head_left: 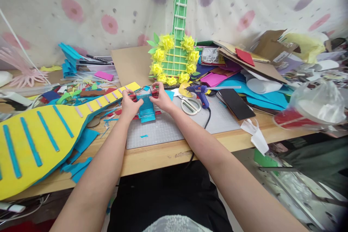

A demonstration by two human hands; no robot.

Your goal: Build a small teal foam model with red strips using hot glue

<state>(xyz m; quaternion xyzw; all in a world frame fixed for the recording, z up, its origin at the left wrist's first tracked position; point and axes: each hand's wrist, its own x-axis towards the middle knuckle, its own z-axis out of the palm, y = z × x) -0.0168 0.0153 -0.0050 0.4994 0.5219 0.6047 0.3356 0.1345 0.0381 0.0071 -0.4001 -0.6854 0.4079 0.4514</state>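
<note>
A small blue foam piece (146, 108) with red strips stands on a grey cutting mat (168, 130) in the middle of the wooden table. My left hand (130, 104) grips its left side with fingers closed. On its right side, my right hand (162, 98) pinches the top of the same piece. Both forearms reach forward over the table edge.
A large yellow foam guitar shape with blue stripes (40, 134) lies at left. A green guitar with yellow paper flowers (174, 58) leans against the wall. Scissors (190, 105), a blue glue gun (200, 92) and a black phone (235, 103) lie right of the hands. Foam scraps and paper piles crowd both sides.
</note>
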